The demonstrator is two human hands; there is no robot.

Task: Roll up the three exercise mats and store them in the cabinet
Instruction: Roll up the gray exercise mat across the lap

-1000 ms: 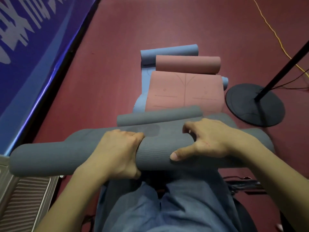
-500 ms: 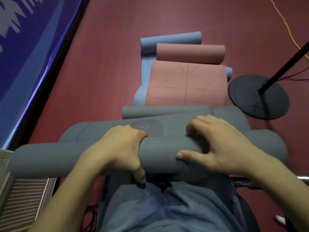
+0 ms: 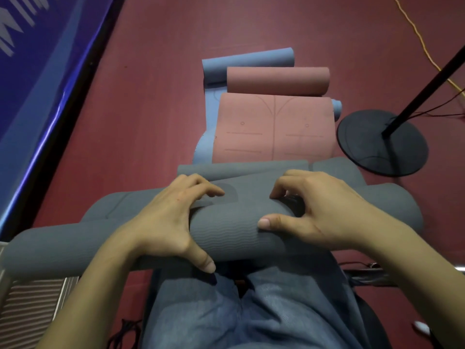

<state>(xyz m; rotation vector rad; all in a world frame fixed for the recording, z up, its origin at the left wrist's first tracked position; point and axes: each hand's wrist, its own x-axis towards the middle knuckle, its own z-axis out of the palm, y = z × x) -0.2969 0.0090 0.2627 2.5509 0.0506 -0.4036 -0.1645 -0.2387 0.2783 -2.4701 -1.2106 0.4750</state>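
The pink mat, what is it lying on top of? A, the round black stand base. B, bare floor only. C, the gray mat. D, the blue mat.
D: the pink mat overlaps the blue mat, whose edge and rolled ends show along its sides.

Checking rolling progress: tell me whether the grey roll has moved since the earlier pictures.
No: the grey roll lies just short of the logo, as before; only the camera tilted.
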